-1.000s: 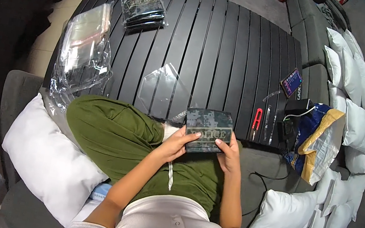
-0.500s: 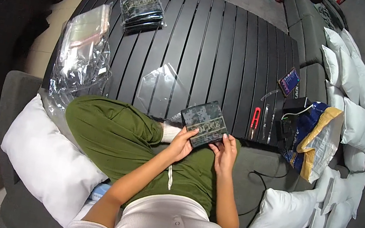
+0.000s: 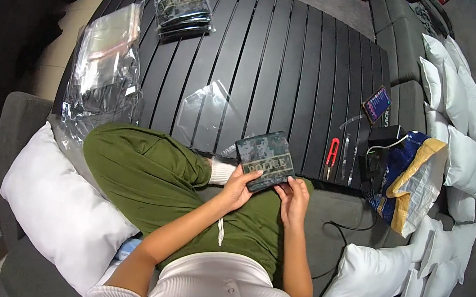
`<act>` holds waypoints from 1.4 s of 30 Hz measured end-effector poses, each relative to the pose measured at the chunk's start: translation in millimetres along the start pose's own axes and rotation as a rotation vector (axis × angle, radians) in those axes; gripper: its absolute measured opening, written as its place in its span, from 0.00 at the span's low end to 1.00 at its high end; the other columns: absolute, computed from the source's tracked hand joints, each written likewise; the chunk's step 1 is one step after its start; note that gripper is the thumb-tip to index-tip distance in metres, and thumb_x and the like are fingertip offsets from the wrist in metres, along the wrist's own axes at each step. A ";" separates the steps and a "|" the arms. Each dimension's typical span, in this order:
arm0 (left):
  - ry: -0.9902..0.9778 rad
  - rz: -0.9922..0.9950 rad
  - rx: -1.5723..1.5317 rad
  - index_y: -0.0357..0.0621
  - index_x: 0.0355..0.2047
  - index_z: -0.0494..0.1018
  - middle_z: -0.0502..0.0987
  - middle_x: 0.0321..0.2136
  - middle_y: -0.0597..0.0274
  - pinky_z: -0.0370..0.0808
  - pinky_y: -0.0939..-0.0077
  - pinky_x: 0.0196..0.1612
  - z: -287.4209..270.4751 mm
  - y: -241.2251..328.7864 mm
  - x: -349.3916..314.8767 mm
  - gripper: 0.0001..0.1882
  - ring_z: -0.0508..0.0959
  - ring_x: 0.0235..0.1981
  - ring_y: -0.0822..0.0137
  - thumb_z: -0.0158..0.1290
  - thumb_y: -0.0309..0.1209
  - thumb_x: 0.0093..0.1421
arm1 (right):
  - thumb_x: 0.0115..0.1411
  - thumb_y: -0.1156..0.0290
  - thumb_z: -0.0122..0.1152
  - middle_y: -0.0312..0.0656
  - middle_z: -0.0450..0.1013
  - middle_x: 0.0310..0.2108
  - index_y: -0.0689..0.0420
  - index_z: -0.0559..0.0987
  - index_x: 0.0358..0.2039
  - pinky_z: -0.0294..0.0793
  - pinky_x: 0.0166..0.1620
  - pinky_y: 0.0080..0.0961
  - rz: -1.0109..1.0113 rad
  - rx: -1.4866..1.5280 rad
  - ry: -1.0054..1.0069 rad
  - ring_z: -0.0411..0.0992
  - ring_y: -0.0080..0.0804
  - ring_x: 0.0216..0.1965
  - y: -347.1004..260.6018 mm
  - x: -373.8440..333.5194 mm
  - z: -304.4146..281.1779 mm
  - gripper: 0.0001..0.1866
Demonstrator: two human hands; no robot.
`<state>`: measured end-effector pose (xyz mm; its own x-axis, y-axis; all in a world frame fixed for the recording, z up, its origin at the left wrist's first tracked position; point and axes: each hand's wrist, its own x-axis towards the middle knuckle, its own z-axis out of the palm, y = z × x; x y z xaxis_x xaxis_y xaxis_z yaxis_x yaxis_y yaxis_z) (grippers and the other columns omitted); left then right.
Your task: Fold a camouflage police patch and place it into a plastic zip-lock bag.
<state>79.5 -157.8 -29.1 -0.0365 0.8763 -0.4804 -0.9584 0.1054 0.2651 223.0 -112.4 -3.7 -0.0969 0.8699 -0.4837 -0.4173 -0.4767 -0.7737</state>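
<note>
A flat, squarish dark camouflage wallet (image 3: 267, 153) with a lettered band is held over my lap at the table's near edge. My left hand (image 3: 238, 187) grips its lower left corner, thumb on top. At its lower right corner, my right hand (image 3: 294, 199) pinches the edge between thumb and fingers. Just beyond it on the table lies a clear plastic bag (image 3: 209, 115), flat and partly behind the wallet. Farther off, at the back left, stands a stack of similar wallets in clear bags (image 3: 185, 14).
The black slatted table (image 3: 278, 61) holds a pile of clear bags (image 3: 107, 64) at left. On the right are a red snipper (image 3: 332, 152), clear strips, a phone (image 3: 377, 105), a black box (image 3: 386, 135) with cables and a blue-and-gold sack (image 3: 411, 184). White pillows (image 3: 70, 208) flank me.
The wallet has tilted slightly in my hands, so its lettered face shows more fully. Both hands keep hold of it, and the table things stay in place.
</note>
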 end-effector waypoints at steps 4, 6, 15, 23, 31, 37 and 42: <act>-0.021 0.010 0.019 0.42 0.48 0.59 0.70 0.43 0.56 0.74 0.68 0.47 -3.3 -1.5 0.4 0.19 0.73 0.44 0.62 0.46 0.17 0.56 | 0.56 0.77 0.53 0.37 0.71 0.26 0.54 0.66 0.25 0.75 0.33 0.26 0.023 0.026 -0.032 0.72 0.26 0.28 1.5 0.2 -0.5 0.06; -0.032 0.013 0.023 0.42 0.48 0.59 0.70 0.43 0.55 0.74 0.67 0.47 -3.7 -2.0 1.1 0.21 0.73 0.44 0.61 0.45 0.16 0.54 | 0.56 0.78 0.52 0.38 0.71 0.26 0.54 0.67 0.25 0.76 0.35 0.28 0.028 0.023 -0.030 0.73 0.27 0.29 6.9 2.8 -6.5 0.06; -0.046 -0.046 -0.056 0.42 0.49 0.59 0.69 0.44 0.54 0.72 0.65 0.49 -6.1 0.0 -0.4 0.26 0.72 0.46 0.59 0.43 0.11 0.49 | 0.56 0.76 0.52 0.39 0.71 0.35 0.52 0.65 0.42 0.71 0.44 0.32 0.030 0.184 0.002 0.70 0.30 0.38 10.1 -10.7 8.8 0.13; -0.093 -0.058 0.005 0.41 0.49 0.59 0.69 0.45 0.55 0.69 0.68 0.51 -2.2 -0.9 -5.1 0.27 0.71 0.47 0.60 0.44 0.10 0.47 | 0.58 0.73 0.51 0.43 0.68 0.45 0.61 0.68 0.47 0.65 0.51 0.32 0.213 0.309 -0.137 0.67 0.34 0.46 24.0 -8.1 9.7 0.16; -0.103 -0.145 -0.105 0.40 0.50 0.60 0.68 0.47 0.56 0.64 0.69 0.54 3.0 4.7 -9.7 0.29 0.68 0.50 0.62 0.37 0.11 0.45 | 0.56 0.75 0.49 0.43 0.68 0.46 0.62 0.67 0.48 0.63 0.53 0.34 0.298 0.479 -0.157 0.66 0.34 0.48 16.8 -4.1 11.0 0.17; -0.120 -0.135 -0.048 0.38 0.52 0.58 0.67 0.48 0.54 0.66 0.71 0.54 4.6 -3.0 -11.0 0.30 0.68 0.50 0.61 0.36 0.11 0.45 | 0.60 0.68 0.48 0.42 0.69 0.44 0.60 0.68 0.47 0.65 0.51 0.34 0.135 0.165 -0.116 0.68 0.34 0.46 34.7 4.6 8.6 0.16; -0.108 -0.115 -0.069 0.37 0.52 0.58 0.66 0.49 0.53 0.64 0.71 0.55 2.4 -0.8 -12.3 0.30 0.67 0.51 0.61 0.36 0.11 0.44 | 0.60 0.66 0.48 0.42 0.69 0.44 0.60 0.68 0.46 0.65 0.51 0.35 0.264 0.447 -0.068 0.68 0.36 0.46 18.0 -0.7 20.8 0.16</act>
<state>81.4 -167.6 -21.4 0.1010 0.9061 -0.4109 -0.9720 0.1780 0.1536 196.8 -118.9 -8.8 -0.3029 0.7405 -0.5999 -0.7143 -0.5931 -0.3714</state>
